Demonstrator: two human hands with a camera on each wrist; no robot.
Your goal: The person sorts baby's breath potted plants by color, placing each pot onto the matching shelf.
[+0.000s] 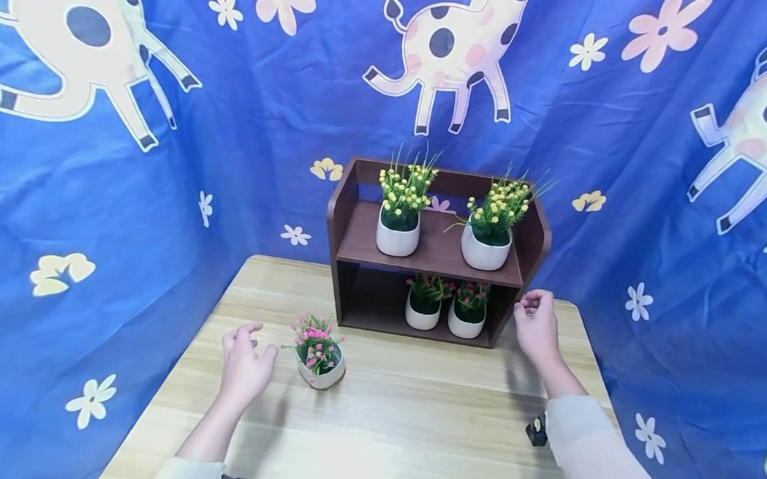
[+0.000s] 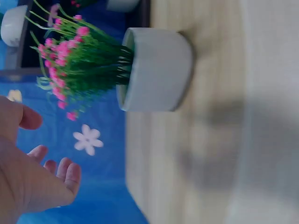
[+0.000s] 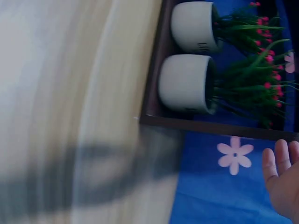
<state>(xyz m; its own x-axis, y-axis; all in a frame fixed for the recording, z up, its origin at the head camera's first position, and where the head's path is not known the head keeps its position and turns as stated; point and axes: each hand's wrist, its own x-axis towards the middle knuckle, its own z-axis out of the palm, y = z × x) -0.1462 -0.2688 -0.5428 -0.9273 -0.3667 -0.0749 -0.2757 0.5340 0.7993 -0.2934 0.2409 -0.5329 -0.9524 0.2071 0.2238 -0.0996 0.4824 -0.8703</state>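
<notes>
A potted plant with pink flowers in a white pot stands on the table, left of the brown shelf. Just left of that plant my left hand hovers with its fingers loosely bent and holds nothing. In the left wrist view a gap separates the left hand from the white pot. My right hand is at the shelf's right side panel, fingers slightly bent. The right wrist view has its fingertips close to the panel edge; whether they touch it I cannot tell.
Two yellow-flowered pots stand on the shelf's upper board. Two pink-flowered pots sit in its lower compartment, towards the right. A blue patterned curtain surrounds the wooden table behind and at both sides.
</notes>
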